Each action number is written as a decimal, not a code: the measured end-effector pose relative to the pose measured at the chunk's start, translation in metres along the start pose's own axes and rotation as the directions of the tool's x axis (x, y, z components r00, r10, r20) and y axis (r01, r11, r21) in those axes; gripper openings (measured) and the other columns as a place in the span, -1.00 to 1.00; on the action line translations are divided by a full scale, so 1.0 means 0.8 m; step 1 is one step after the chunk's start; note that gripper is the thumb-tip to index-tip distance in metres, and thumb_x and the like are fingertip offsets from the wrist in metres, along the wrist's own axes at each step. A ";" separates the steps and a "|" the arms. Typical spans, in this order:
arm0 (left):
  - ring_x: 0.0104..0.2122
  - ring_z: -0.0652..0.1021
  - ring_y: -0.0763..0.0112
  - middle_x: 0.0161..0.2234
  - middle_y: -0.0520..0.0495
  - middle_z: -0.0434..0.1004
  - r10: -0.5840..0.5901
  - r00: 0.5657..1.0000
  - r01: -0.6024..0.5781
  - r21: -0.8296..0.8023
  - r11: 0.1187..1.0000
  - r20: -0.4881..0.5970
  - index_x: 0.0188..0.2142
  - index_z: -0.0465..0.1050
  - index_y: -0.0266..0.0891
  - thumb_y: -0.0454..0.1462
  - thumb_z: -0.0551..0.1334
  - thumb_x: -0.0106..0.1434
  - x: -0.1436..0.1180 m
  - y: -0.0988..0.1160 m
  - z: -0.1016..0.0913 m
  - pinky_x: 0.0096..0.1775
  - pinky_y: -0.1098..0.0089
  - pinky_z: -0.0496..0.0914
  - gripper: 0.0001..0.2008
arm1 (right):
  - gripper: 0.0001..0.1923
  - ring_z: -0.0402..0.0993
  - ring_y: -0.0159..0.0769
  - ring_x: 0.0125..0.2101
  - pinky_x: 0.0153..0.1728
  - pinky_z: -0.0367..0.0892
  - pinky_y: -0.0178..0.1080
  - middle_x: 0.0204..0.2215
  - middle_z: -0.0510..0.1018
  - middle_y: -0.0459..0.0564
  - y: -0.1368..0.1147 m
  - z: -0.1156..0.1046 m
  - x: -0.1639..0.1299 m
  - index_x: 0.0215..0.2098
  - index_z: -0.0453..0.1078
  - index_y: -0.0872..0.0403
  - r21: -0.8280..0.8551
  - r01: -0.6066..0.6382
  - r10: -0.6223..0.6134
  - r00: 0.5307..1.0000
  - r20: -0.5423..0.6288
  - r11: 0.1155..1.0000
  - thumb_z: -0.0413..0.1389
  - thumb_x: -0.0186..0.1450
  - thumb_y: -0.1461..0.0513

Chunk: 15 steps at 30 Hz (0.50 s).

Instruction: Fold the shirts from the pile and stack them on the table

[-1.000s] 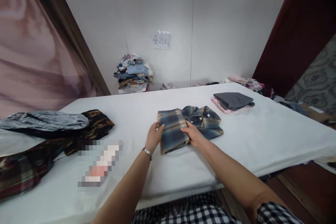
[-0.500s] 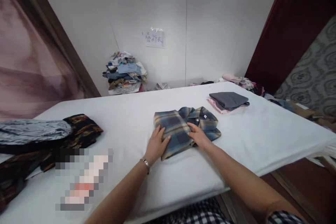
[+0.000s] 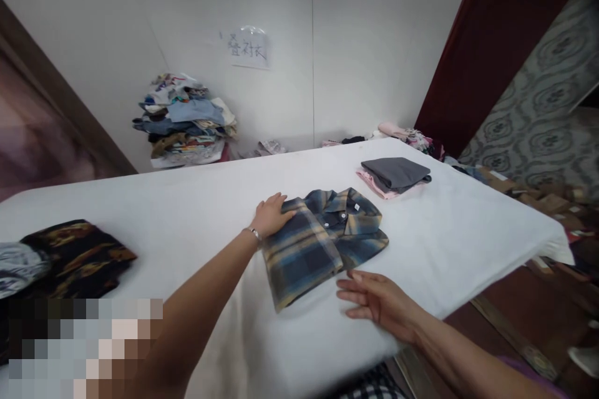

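A folded blue and yellow plaid shirt [image 3: 322,237] lies near the middle of the white table [image 3: 196,199], collar facing away. My left hand [image 3: 270,214] rests at the shirt's far left corner, fingers flat on the cloth, a bracelet on the wrist. My right hand [image 3: 374,299] hovers open, palm down, just off the shirt's near right edge and holds nothing.
A folded grey garment on a pink one [image 3: 395,174] sits at the far right of the table. Dark patterned clothes [image 3: 75,255] lie at the left. A heap of clothes [image 3: 185,121] stands against the back wall under a paper sign [image 3: 248,47].
My left hand has slid from the shirt's near left side to its far left corner. My right hand has come off the shirt toward me. The view has swung left.
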<state>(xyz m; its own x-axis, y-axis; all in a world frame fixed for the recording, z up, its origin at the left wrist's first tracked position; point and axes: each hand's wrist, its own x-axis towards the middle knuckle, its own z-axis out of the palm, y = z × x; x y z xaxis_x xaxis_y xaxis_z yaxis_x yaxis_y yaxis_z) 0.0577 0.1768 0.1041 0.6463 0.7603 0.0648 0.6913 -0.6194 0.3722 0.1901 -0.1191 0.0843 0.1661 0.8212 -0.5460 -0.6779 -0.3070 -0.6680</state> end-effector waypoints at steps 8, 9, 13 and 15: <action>0.08 0.44 0.01 0.09 -0.29 0.44 -0.061 0.981 0.085 -0.126 0.988 0.185 0.09 0.37 -0.27 -0.07 0.37 -0.09 0.089 0.008 0.031 0.04 0.27 0.29 -0.27 | -0.74 0.52 -0.41 -0.39 -0.24 0.44 -0.29 -0.34 0.58 -0.05 0.008 0.036 0.054 -0.29 0.45 0.11 0.230 0.035 -0.039 0.999 0.009 0.973 0.28 0.16 0.11; 0.05 0.46 0.01 0.07 -0.29 0.46 -0.071 0.979 0.099 -0.138 0.985 0.193 0.09 0.37 -0.28 -0.09 0.39 -0.11 0.093 0.009 0.032 0.02 0.28 0.32 -0.25 | -0.73 0.51 -0.42 -0.41 -0.27 0.43 -0.31 -0.34 0.59 -0.05 0.009 0.038 0.058 -0.28 0.45 0.11 0.232 0.037 -0.041 0.999 0.011 0.972 0.28 0.16 0.10; -0.03 0.52 0.03 -0.01 -0.25 0.53 -0.089 0.972 0.135 -0.203 0.970 0.218 0.07 0.40 -0.29 -0.19 0.41 -0.17 0.103 0.019 0.028 -0.07 0.31 0.38 -0.26 | -0.72 0.48 -0.42 -0.44 -0.41 0.36 -0.36 -0.41 0.58 -0.06 0.012 0.046 0.070 -0.36 0.44 0.12 0.184 0.079 -0.080 0.997 -0.002 0.980 0.33 0.08 0.11; -0.07 0.54 0.06 -0.07 -0.22 0.57 -0.079 0.975 0.131 -0.248 0.960 0.208 0.05 0.43 -0.31 -0.23 0.42 -0.18 0.103 0.023 0.017 -0.09 0.34 0.39 -0.28 | -0.74 0.42 -0.45 -0.50 -0.48 0.29 -0.39 -0.50 0.54 -0.11 0.012 0.050 0.074 -0.44 0.41 0.11 0.150 0.147 -0.143 0.989 -0.038 0.978 0.36 0.02 0.17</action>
<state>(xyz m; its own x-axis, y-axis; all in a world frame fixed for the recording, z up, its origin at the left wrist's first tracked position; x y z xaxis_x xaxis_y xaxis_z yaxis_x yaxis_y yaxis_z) 0.1282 0.2256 0.1040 0.6424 0.7497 -0.1590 0.6683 -0.4464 0.5951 0.1648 -0.0543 0.0654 0.2885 0.8376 -0.4639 -0.7456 -0.1074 -0.6576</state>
